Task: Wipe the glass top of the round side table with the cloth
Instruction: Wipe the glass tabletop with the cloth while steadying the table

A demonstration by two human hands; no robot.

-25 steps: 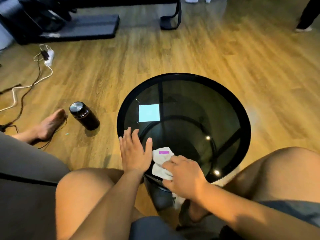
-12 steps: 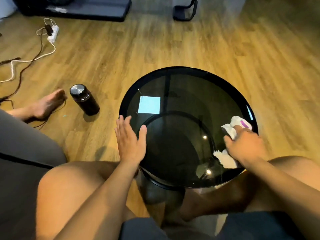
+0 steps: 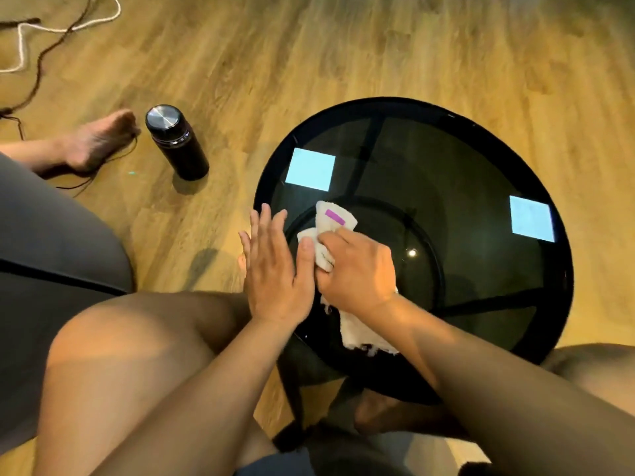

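Note:
The round side table has a dark glass top in a black rim and stands between my knees. A white cloth with a purple tag lies bunched on the glass at the near left. My right hand is shut on the cloth and presses it onto the glass; a loose end trails out under my wrist. Flat on the table's left rim rests my left hand, fingers spread, its thumb touching the cloth. Two pale square reflections show on the glass.
A black flask with a silver lid stands on the wooden floor left of the table. A bare foot lies beside it. White and dark cables run across the far left floor. A grey cushion is at the left.
My right hand has swept the cloth from the table's right edge back across the glass to the left, up against my left hand. The left hand has stayed on the rim. The view tilted down.

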